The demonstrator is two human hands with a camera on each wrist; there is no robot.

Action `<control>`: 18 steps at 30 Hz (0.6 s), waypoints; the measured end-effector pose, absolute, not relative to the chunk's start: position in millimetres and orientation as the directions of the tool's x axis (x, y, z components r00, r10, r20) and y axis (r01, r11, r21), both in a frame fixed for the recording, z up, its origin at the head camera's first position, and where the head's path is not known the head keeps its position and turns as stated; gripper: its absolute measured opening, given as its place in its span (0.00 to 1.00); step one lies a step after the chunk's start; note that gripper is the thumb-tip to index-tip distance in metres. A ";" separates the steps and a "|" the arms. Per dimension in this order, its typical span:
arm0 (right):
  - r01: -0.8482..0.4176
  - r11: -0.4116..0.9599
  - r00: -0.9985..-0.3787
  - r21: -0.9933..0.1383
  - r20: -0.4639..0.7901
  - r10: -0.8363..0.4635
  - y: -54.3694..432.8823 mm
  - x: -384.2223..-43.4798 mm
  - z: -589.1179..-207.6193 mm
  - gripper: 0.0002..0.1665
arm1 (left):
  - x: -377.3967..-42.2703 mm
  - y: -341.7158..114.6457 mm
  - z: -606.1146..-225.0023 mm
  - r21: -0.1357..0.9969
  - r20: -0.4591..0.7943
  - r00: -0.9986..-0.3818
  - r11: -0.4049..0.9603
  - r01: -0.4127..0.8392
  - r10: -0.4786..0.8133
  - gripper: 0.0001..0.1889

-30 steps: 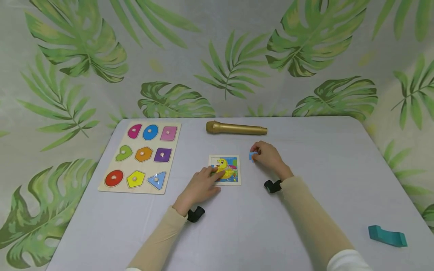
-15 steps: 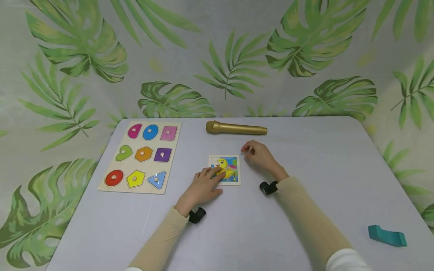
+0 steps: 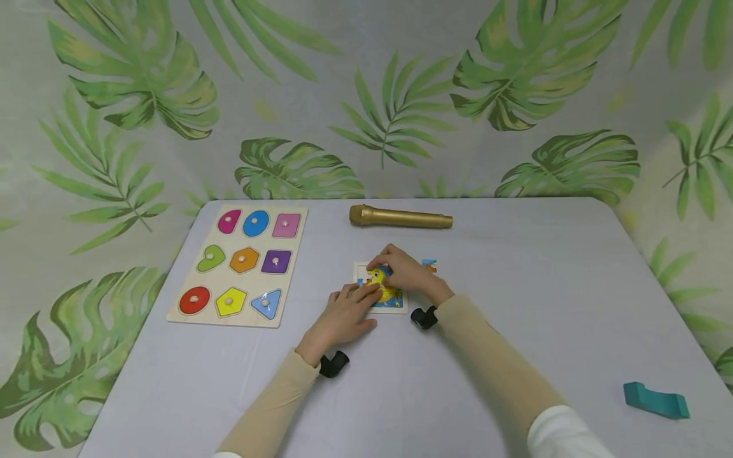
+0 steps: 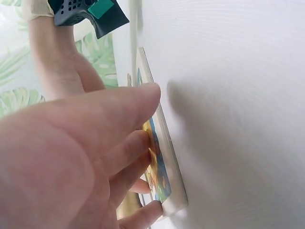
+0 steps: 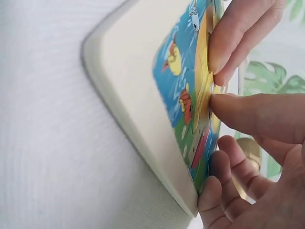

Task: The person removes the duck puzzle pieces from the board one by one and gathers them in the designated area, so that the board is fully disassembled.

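Observation:
A small wooden jigsaw puzzle (image 3: pixel 395 310) with a yellow duck picture lies mid-table, with a bare slot at its upper left corner. My left hand (image 3: pixel 343 313) rests on its lower left part, fingers extended over the picture. Over its upper right part is my right hand (image 3: pixel 408 270). In the right wrist view the right thumb (image 5: pixel 233 107) touches the yellow part, and other fingers lie by the frame; nothing shows pinched between them. A loose blue and orange puzzle piece (image 3: pixel 430 265) lies on the table, right of the board.
A wooden shape board (image 3: pixel 258 245) with colourful knobbed pieces lies at the left. Behind the puzzle is a gold microphone (image 3: pixel 401 217). A teal curved block (image 3: pixel 655 401) lies near the front right of the white table (image 3: pixel 515 254).
My right hand has let go of the blue and orange piece, leaving it on the table, and has moved left onto the puzzle. The left hand has stayed nearly still.

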State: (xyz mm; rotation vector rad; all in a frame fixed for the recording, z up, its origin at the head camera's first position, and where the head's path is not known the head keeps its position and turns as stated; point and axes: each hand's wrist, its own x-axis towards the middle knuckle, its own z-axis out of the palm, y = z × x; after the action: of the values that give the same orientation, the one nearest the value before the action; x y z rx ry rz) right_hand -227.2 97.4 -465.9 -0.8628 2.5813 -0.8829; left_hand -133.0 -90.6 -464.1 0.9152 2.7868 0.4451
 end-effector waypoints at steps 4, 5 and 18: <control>-0.425 0.639 -0.797 -0.641 -0.070 -0.600 95.3 -226.1 -465.5 0.22 | -132.8 -89.3 -463.2 0.336 -0.069 -0.799 0.768 0.545 0.597 0.29; -0.420 0.641 -0.800 -0.642 -0.071 -0.596 95.2 -225.7 -465.4 0.22 | -132.8 -89.1 -462.8 0.337 -0.068 -0.800 0.768 0.544 0.596 0.29; -0.348 0.630 -0.852 -0.694 -0.047 -0.522 97.0 -222.7 -466.1 0.18 | -132.1 -88.4 -462.7 0.346 -0.059 -0.803 0.767 0.540 0.593 0.29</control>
State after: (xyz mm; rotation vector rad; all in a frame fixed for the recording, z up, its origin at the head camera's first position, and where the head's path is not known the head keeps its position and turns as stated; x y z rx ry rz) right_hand -222.7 97.0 -466.1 -0.7096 2.6096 -1.0350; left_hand -132.1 -88.4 -462.7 0.9032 2.7962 0.4721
